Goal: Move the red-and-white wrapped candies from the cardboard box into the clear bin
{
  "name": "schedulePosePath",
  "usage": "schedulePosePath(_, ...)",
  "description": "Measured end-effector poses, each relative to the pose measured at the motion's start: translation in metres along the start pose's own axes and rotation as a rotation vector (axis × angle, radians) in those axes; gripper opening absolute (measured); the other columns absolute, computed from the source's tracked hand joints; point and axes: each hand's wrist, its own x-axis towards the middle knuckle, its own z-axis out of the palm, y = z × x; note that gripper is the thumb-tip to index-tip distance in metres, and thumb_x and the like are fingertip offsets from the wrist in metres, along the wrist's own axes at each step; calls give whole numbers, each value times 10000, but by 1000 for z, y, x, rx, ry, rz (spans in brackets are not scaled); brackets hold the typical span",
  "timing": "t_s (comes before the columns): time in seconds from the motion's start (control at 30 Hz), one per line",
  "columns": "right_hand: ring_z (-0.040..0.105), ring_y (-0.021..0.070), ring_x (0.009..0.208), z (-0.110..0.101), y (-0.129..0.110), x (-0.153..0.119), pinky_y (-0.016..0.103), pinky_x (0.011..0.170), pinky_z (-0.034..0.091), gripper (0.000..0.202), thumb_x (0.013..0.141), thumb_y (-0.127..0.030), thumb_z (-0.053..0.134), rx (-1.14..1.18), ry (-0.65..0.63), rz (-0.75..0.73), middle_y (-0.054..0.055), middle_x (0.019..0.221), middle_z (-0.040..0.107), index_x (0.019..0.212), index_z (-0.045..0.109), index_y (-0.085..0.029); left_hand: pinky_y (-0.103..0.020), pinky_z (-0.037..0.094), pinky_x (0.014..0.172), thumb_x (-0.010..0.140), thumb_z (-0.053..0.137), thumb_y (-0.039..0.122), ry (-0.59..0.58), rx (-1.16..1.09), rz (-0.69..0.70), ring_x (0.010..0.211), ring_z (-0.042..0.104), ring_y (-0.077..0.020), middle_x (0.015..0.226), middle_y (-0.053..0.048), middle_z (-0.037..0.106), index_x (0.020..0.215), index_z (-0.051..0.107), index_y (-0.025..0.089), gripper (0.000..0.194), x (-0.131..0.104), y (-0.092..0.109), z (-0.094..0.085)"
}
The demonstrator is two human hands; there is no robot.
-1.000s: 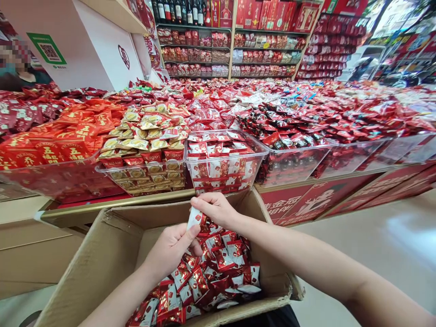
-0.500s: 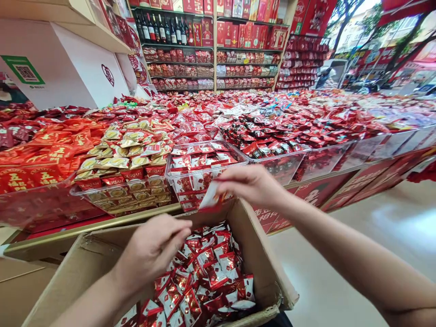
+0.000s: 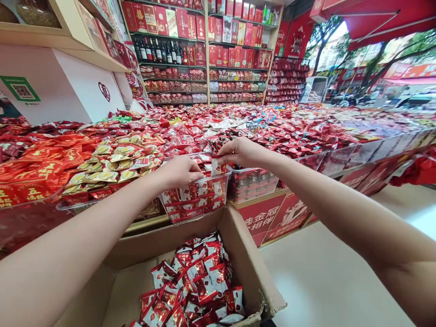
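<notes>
Sliding packet (image 3: 215, 167) into clear bin (image 3: 197, 197), right hand (image 3: 238, 152) pinching it, up from carton (image 3: 238, 254); left hand (image 3: 180, 171) curled on bin's rim, steadying

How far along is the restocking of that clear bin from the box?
Done: the clear bin already shows rows of red-white packets nearly to its rim. In hand: the right hand slots a packet in; the left hand rests on the rows. Left: the box still holds a heap of packets.

Bottles (image 3: 155, 49) and red gift boxes (image 3: 235, 32) line the far shelves (image 3: 207, 68).
</notes>
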Motion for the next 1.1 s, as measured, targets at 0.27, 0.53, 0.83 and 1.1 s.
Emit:
schedulePosePath(0.27, 502, 101, 607, -2, -10, 14, 223, 554, 342, 177, 685, -159, 586, -216, -341, 78, 17, 701, 635, 838, 673, -144, -214, 384, 516, 706, 460, 356, 15, 2, -25, 590, 572, -151, 653, -10, 691, 777, 687, 166, 305, -3, 3, 1)
schedulePosePath(0.53, 522, 124, 620, -1, -30, 26, 237, 554, 351, 179, 673, -128, 572, -417, -516, 96, 49, 684, 627, 817, 677, -105, -217, 414, 568, 698, 469, 302, -25, -5, -30, 652, 605, -162, 759, -32, 714, 864, 683, 155, 308, -1, 3, -1)
schedulePosePath(0.83, 533, 142, 654, -2, -50, 30, 240, 543, 362, 202, 664, -35, 510, -612, -646, 116, 56, 674, 616, 791, 661, -77, -231, 398, 543, 690, 471, 291, -15, 8, -13, 606, 588, -163, 715, -33, 704, 841, 683, 154, 294, 1, 3, -2)
schedulePosePath(1.1, 514, 115, 590, -6, -46, 24, 237, 534, 351, 237, 648, -42, 555, -410, -547, 159, 46, 689, 626, 849, 667, -100, -225, 391, 542, 679, 479, 277, -25, 10, 10, 593, 577, -152, 682, -13, 697, 786, 697, 173, 264, -5, 4, -6)
